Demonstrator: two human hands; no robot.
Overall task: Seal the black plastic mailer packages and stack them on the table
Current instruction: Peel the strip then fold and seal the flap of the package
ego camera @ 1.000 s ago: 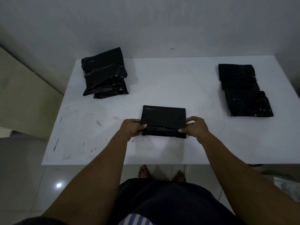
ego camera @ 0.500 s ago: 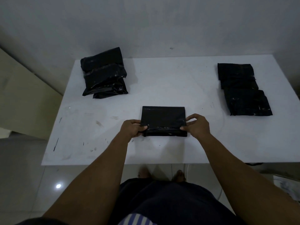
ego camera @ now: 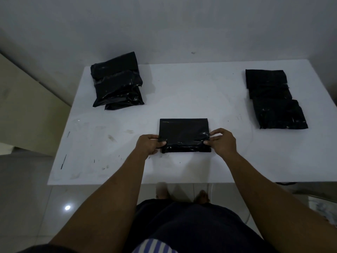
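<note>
A black plastic mailer package [ego camera: 183, 131] lies flat near the front middle of the white table [ego camera: 182, 88]. My left hand [ego camera: 148, 144] pinches its left edge and my right hand [ego camera: 221, 141] pinches its right edge, both at the fold line where the flap lies over the near part. A pile of crumpled black mailers [ego camera: 116, 83] sits at the back left. A second pile of flatter black mailers [ego camera: 273, 99] lies in overlapping steps at the right.
The table stands against a grey wall [ego camera: 164, 24]. Its front edge runs just above my bare feet [ego camera: 162, 192] on the tiled floor. A beige cabinet [ego camera: 27, 106] stands to the left. Scuff marks dot the table's left front.
Both hands have shifted slightly along the package's side edges, and the flap now lies flatter over the near part. The two piles have not moved.
</note>
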